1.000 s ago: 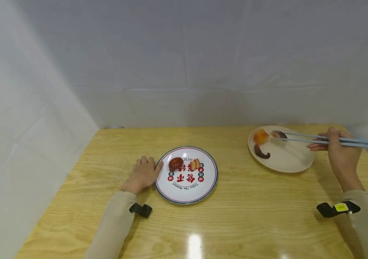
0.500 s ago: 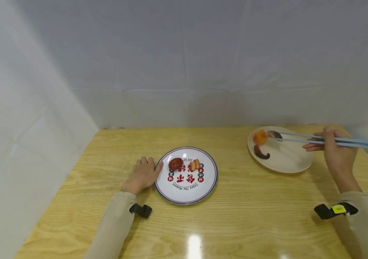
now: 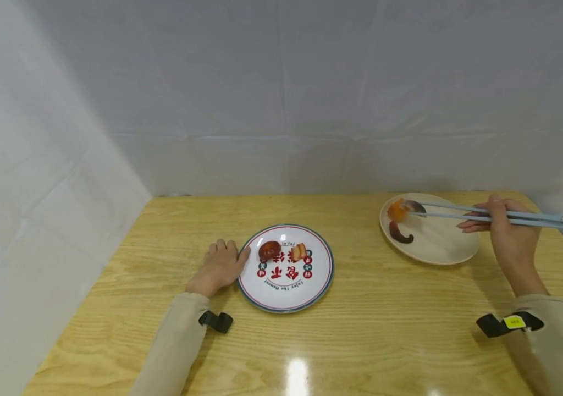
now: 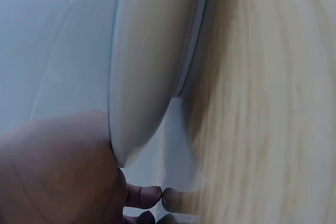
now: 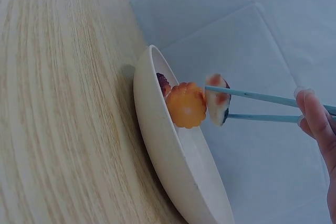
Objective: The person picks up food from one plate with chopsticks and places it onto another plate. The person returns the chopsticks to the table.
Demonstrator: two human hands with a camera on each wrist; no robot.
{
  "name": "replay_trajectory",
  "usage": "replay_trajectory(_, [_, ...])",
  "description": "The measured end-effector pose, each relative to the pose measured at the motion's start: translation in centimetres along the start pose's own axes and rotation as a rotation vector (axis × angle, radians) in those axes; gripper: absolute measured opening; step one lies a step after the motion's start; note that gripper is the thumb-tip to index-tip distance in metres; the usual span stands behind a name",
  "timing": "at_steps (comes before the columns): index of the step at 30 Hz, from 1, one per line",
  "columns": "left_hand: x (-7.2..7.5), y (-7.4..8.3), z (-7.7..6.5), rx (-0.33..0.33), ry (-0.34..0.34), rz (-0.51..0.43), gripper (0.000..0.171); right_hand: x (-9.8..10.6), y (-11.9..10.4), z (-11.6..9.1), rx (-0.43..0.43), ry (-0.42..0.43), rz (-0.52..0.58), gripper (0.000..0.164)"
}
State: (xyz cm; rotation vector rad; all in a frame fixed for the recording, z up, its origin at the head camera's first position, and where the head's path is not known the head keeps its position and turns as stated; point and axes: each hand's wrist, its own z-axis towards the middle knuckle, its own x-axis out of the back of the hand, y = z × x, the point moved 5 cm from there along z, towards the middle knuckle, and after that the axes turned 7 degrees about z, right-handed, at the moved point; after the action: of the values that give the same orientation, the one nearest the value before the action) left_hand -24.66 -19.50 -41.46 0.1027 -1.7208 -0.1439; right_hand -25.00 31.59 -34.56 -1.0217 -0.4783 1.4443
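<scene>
My left hand (image 3: 218,268) rests on the table at the left side of a white plate (image 3: 286,294) with red lettering, its thumb touching the rim. On that plate lie a glossy brown food piece (image 3: 269,251) and a small striped piece resembling pork belly (image 3: 298,252). My right hand (image 3: 514,242) holds a pair of light-blue chopsticks (image 3: 459,216) over a beige plate (image 3: 452,245). Between their tips is a whitish food piece with dark edging (image 5: 216,103). It appears beside an orange, ridged food piece (image 5: 187,106). A dark red, curled tentacle-like piece (image 3: 400,232) lies near the left rim.
Both plates stand on a wood-grain table (image 3: 375,330), with bare wood between them. A pale sheet (image 3: 281,99) hangs behind the table's far edge, and another one covers the left side. Black camera bands (image 3: 509,323) are on both wrists.
My right hand and the chopsticks have shifted left, carrying the whitish piece toward the orange one. The left hand and the lettered plate stay put.
</scene>
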Motion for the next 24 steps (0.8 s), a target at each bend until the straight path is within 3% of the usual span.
replay_trajectory(24, [-0.2,-0.2,0.4,-0.003,0.003,0.002,0.055,-1.1,-0.2,-0.5,0.027,-0.052,0.067,0.027])
